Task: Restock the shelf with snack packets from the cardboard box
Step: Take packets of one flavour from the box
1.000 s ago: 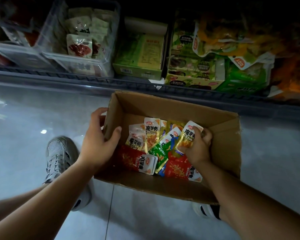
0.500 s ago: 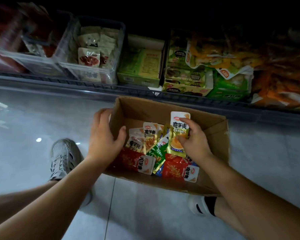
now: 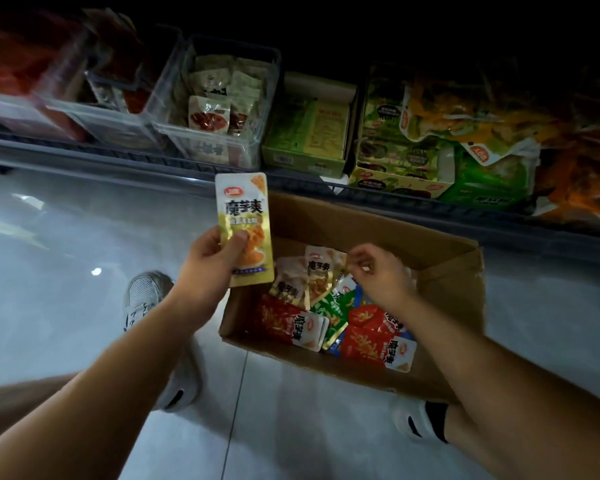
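While my left grip [image 3: 209, 263] pinched a gold packet [image 3: 244, 213] for shelving, my right grip [image 3: 378, 276] hung slack, empty, above the box [image 3: 445, 268].

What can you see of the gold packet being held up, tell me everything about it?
The gold packet is a flat, shiny, foil-like pouch with a white top bearing a small red logo, big dark characters, and an orange food picture below. It stands nearly upright, face to the camera, raised over the left end of the cardboard box, below the shelf. The left hand grips its lower left side, thumb across the front; nothing else touches it.
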